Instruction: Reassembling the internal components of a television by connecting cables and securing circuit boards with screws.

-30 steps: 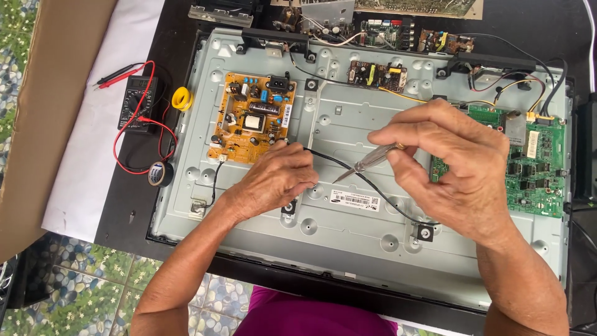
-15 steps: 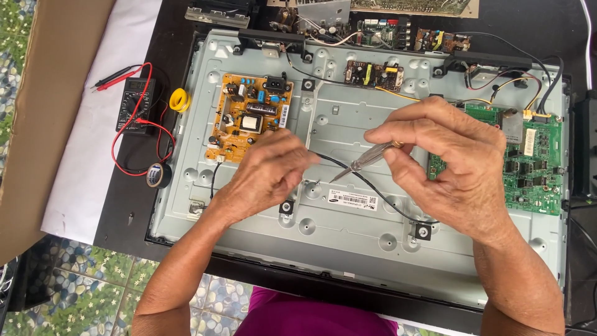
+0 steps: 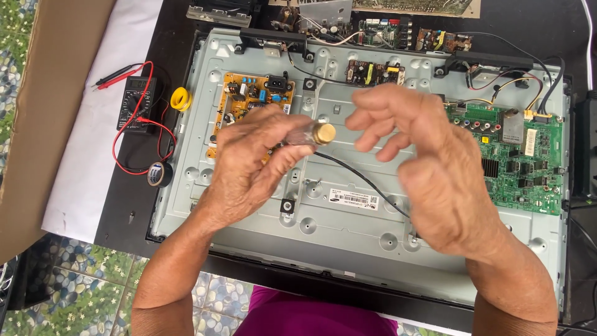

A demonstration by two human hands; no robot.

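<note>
My left hand (image 3: 252,155) is closed around a small tool with a clear handle and a brass-coloured end cap (image 3: 323,133); the cap points toward my right side and the handle is mostly hidden inside my fingers, so I cannot tell what kind of tip it has. My right hand (image 3: 429,168) hovers just beside the cap with fingers loosely spread and curled, gripping nothing. Both hands hang above the grey metal back panel (image 3: 348,249) of an opened flat screen that lies flat on the dark worktop (image 3: 124,211).

A black cable (image 3: 360,177) runs across the panel from under my left hand down to the right, disappearing beneath my right wrist. Behind my left hand sits the orange power board (image 3: 245,93), partly covered by my knuckles. The green main board (image 3: 528,155) lies at the panel's right side, just beyond my right hand.

Off to the left on the worktop rests a black multimeter (image 3: 137,102) with red and black leads (image 3: 127,146) looped around it. Near it are a yellow roll (image 3: 180,99) and a roll of black tape (image 3: 159,174), both close to the panel's left edge. More loose circuit boards (image 3: 385,28) lie along the far edge, above the panel.
</note>
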